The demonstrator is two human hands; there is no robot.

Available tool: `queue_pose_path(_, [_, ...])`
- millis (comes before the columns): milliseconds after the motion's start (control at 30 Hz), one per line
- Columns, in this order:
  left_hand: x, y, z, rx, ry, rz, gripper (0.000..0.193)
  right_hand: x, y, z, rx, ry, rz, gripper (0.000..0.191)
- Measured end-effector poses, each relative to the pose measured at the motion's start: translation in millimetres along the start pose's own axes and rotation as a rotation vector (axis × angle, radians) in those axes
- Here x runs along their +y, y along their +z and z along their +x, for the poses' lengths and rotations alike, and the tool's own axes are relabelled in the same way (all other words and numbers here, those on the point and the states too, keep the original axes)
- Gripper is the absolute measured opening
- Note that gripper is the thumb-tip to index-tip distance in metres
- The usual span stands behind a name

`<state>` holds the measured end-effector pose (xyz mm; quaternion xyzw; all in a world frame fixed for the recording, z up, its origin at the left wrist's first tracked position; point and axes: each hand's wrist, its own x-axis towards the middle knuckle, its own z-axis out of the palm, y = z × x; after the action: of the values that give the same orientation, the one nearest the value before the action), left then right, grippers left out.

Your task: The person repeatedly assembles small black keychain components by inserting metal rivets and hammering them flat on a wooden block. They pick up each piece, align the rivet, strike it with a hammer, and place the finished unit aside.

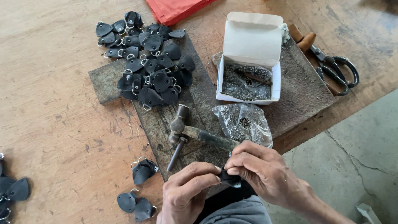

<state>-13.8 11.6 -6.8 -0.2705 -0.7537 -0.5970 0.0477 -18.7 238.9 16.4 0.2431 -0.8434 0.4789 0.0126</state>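
At the bottom edge, around six o'clock, the left hand (186, 191) and right hand (261, 172) meet, both pinching with fingertips a small black leather tab (229, 178) held between them over the person's lap. It looks light, thin and pliable, likely bending easily; its flat faces near the edge seem the best place to grip, since any metal ring on it would be slick. Little of it shows, only a dark folded sliver.

Just left, at seven o'clock, three matching black leather tabs with metal rings (139, 191) lie on the wooden table (54, 103). Above the hands rest a worn metal hammer (195, 130) and a slim dark punch (176, 154) on a rusty steel plate (199, 99). Toward one o'clock sit a clear bag of small eyelets (244, 122) and an open white cardboard box (251, 54). At eleven o'clock lies a heap of finished tabs (145, 58).
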Motion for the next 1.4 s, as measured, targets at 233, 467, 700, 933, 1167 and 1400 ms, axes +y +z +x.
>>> queue_pose_path(233, [1, -2, 1, -0.023, -0.006, -0.008, 0.044, -8, 0, 8, -0.006, 0.009, -0.008, 0.01])
queue_pose_path(467, [-5, 5, 1, -0.021, 0.028, 0.033, 0.045, -3, 9, 3, 0.051, 0.033, -0.011, 0.01])
queue_pose_path(700, [-3, 23, 6, 0.104, -0.211, 0.048, 0.033, -11, 2, -6, 0.013, 0.124, 0.003, 0.032])
queue_pose_path(933, [-4, 26, 22, 0.069, -0.25, 0.057, 0.038, 6, 15, -12, 0.192, 0.038, -0.039, 0.032])
queue_pose_path(1167, [-7, 28, 29, 0.068, -0.395, -0.057, 0.017, 33, -19, 8, 0.144, 0.032, -0.334, 0.027])
queue_pose_path(1400, [-4, 23, 30, 0.018, -0.563, -0.148, 0.014, 84, -65, 75, 0.104, 0.123, -0.766, 0.012])
